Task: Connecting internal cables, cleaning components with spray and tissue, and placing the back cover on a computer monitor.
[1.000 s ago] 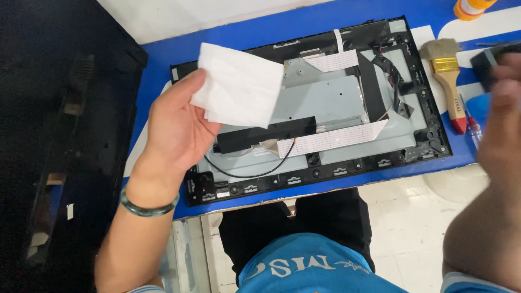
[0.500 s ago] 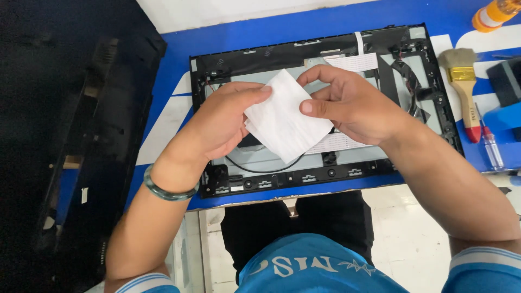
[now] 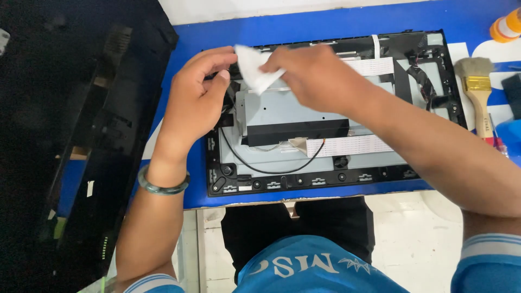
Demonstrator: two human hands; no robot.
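A white folded cloth or paper sheet (image 3: 254,73) is pinched in my right hand (image 3: 312,76) over the upper left part of an opened monitor back (image 3: 325,173). My left hand (image 3: 195,103) rests on the monitor's left edge, fingers curled close to the white sheet, touching its left corner. The monitor lies face down on the blue table (image 3: 325,24), showing a grey metal shield (image 3: 287,111), a black bar, white ribbon cables (image 3: 353,145) and a thin black wire (image 3: 266,169). A green bracelet (image 3: 161,187) is on my left wrist.
A removed black rear cover (image 3: 103,135) lies to the left, overhanging the table. A paintbrush (image 3: 477,97) with a wooden handle lies right of the monitor, beside an orange-capped bottle (image 3: 504,27) and dark and blue items at the right edge. The table's front edge is near my lap.
Both hands moved the white sheet from the monitor's middle up to its upper left corner. A second ago only my left hand held it up, unfolded and larger.
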